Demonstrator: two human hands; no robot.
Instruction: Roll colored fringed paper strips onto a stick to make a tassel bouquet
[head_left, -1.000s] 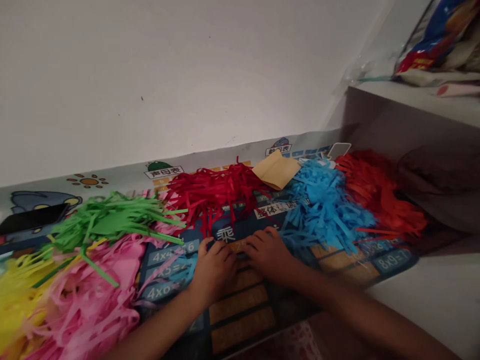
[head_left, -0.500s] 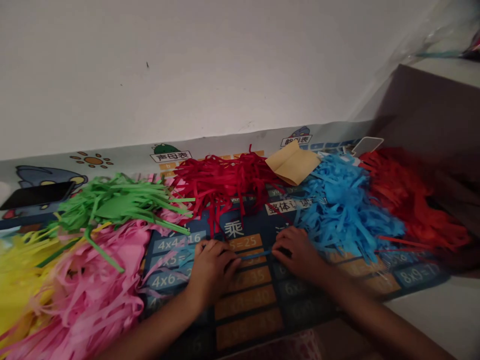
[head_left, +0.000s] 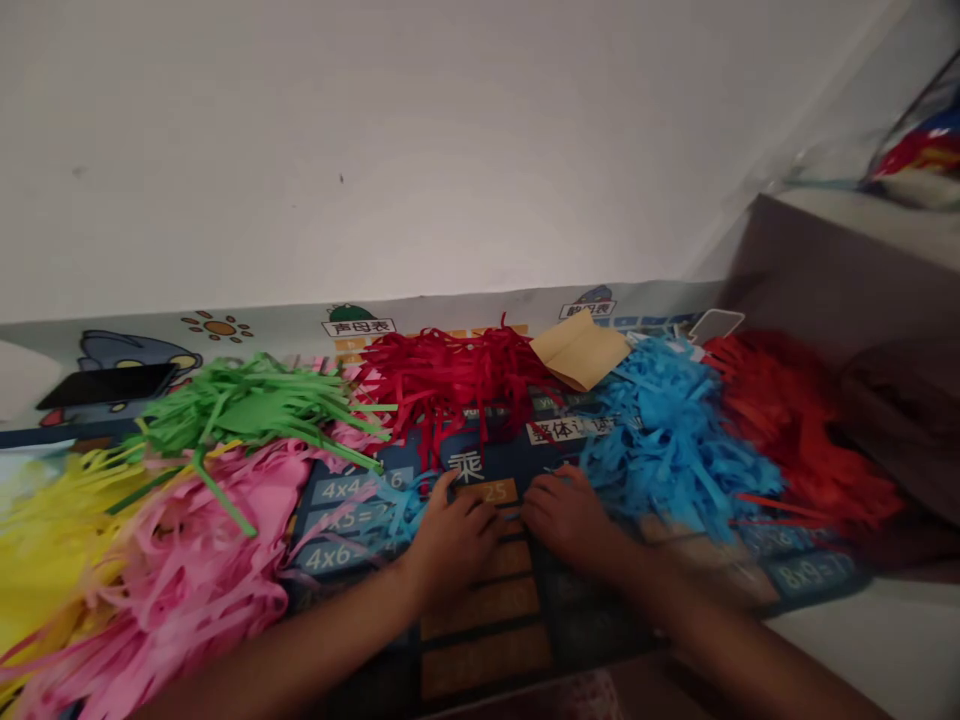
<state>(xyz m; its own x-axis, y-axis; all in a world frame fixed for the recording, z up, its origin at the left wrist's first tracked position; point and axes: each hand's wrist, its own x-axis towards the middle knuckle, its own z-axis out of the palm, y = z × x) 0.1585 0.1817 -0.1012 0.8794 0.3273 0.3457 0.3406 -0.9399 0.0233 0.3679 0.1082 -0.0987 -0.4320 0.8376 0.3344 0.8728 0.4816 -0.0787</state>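
Over the middle of the printed mat, my left hand (head_left: 459, 525) has its fingers curled together, with a small bunch of blue paper strips (head_left: 405, 507) beside and behind it. My right hand (head_left: 562, 515) is close to its right, fingers bent downward. Only a short piece of blue strip (head_left: 512, 512) shows between the two hands; its ends are hidden at the fingers. A large heap of blue strips (head_left: 679, 440) lies right of my right hand. Behind both hands is a dark red heap (head_left: 457, 375).
Green (head_left: 255, 400), pink (head_left: 202, 560) and yellow strips (head_left: 52, 540) lie left. Orange-red strips (head_left: 802, 430) are at the right beside a dark box (head_left: 847, 270). A tan folded paper (head_left: 581, 350) and a black phone (head_left: 112, 385) sit near the wall.
My hands have come closer together, and less of the blue strip shows between them. More of the small blue bunch is visible by my left hand. The camera view has shifted.
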